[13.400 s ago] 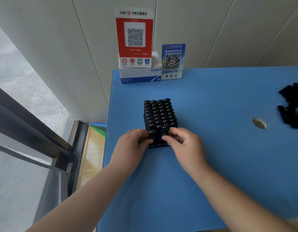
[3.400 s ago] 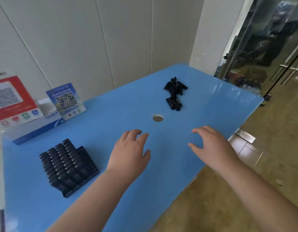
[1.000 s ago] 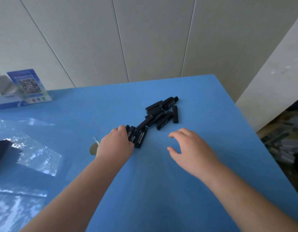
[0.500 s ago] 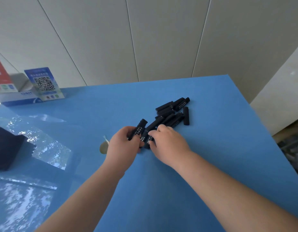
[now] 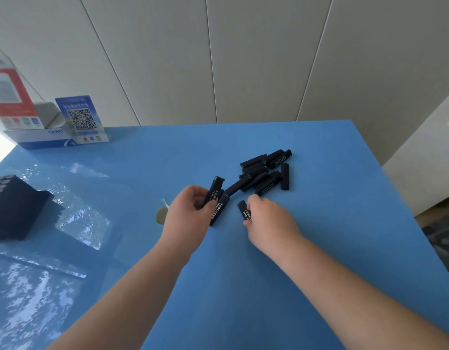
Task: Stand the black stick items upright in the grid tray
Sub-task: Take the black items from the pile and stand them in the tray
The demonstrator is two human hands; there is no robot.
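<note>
Gathering step: left hand (image 5: 190,213) clamps two sticks (image 5: 216,198), right hand (image 5: 267,218) pinches another stick (image 5: 244,210) near the pile (image 5: 265,174); next, carry them left to the tray (image 5: 14,205).

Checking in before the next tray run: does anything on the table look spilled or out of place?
Only the loose black sticks lie in a jumbled heap, crossing each other, far right of the grid tray. The left hand holds at least two sticks, the right hand one. Nothing looks damaged.
</note>
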